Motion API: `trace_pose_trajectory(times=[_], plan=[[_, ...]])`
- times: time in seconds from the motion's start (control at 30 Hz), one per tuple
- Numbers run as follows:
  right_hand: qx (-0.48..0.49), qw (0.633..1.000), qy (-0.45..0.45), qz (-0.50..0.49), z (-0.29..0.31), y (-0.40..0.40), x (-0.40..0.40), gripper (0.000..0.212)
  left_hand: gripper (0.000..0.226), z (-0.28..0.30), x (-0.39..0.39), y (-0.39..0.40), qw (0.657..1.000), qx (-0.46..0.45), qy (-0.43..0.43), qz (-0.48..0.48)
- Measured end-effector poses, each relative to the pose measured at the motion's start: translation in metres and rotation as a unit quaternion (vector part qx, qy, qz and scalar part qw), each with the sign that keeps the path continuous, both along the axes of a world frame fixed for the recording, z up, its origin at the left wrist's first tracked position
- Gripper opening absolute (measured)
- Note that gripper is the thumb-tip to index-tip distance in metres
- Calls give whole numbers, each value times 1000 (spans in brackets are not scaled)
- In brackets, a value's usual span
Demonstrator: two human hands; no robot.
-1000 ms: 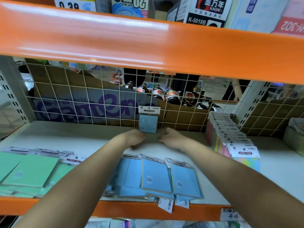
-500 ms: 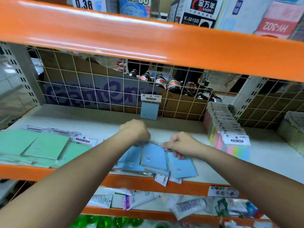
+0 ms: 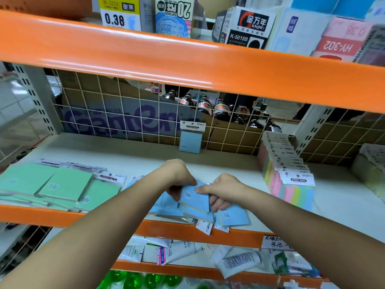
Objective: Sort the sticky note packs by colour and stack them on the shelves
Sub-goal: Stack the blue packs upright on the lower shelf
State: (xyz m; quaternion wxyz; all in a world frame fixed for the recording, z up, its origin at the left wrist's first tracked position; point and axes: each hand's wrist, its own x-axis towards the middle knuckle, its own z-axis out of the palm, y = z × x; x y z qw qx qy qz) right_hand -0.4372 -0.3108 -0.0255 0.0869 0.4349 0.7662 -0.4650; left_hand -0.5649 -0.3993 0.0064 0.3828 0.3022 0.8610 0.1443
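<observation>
Both hands are gripping one blue pack (image 3: 195, 198) over the blue heap (image 3: 233, 217) at the shelf (image 3: 343, 205) front: left hand (image 3: 179, 180) pinching its left edge, right hand (image 3: 224, 191) curling round its right. Loose packs are overhanging the lip; a nudge could be knocking them off.

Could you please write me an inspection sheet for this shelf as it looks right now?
Surface: white shelf board with an orange front rail.
Job's things: blue sticky note packs loose at the front edge; one blue pack upright against the wire grid; green packs at left; multicolour packs in a row at right.
Clutter: nothing seen.
Hands: left hand and right hand both grip a blue pack.
Cables: nothing seen.
Surroundings: pen boxes above, tubes below, bottles behind the grid.
</observation>
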Motion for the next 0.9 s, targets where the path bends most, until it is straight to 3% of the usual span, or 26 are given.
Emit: trace_pose_trajectory(times=[0.13,0.33,0.43,0.53,0.67,0.9], plan=[[-34,998,28,-55,5,5,-5,46,33,6,-7,7,999,44,-4,19],[13,995,61,-83,15,20,-27,30,20,4,-21,23,996,81,7,29],[66,989,102,-79,12,29,-41,30,10,-5,-31,35,990,124,43,42],[154,975,132,-96,5,37,-61,22,19,-18,-42,48,979,180,64,72],[186,969,118,-111,-11,45,-88,25,31,-32,-53,58,967,222,51,118],[84,975,145,-148,-37,44,-105,45,35,-55,-63,67,974,201,12,101]])
